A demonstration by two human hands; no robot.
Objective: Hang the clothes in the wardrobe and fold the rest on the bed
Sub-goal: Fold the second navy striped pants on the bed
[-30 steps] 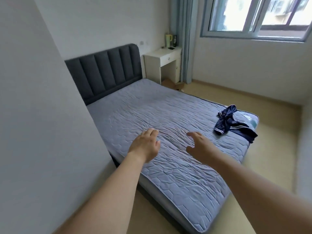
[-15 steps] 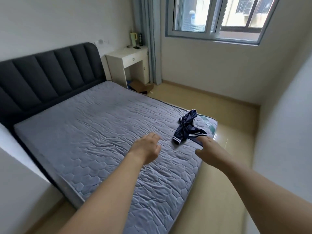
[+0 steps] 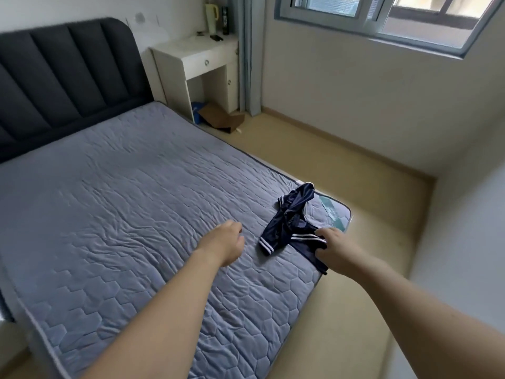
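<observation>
A: Where's the garment?
B: Crumpled near the foot corner of the bed [image 3: 123, 203], on the grey quilted cover. Navy garment [image 3: 291, 217], shiny, with white stripes at one hem.

A: And the right hand?
B: Right hand [image 3: 337, 248] down on the near edge of the garment, fingers curled over the dark cloth beside the white stripes. Looks like a closed grip on the fabric, thumb tucked under.

A: Left hand?
B: Left hand [image 3: 224, 243] over the cover, just beside the garment but apart from it. Fingers loosely curled, nothing held, so an open grip.

A: Anything else in the room?
B: Dark padded headboard [image 3: 62, 77] at the far end. White bedside desk [image 3: 199, 57] next to it, with a pale kettle [image 3: 211, 21] and a dark bottle on its tabletop. Flattened cardboard [image 3: 221, 119] on the floor underneath. Blue-grey curtain [image 3: 248, 50] hanging beside the desk, window [image 3: 382, 17] on the right wall.
</observation>
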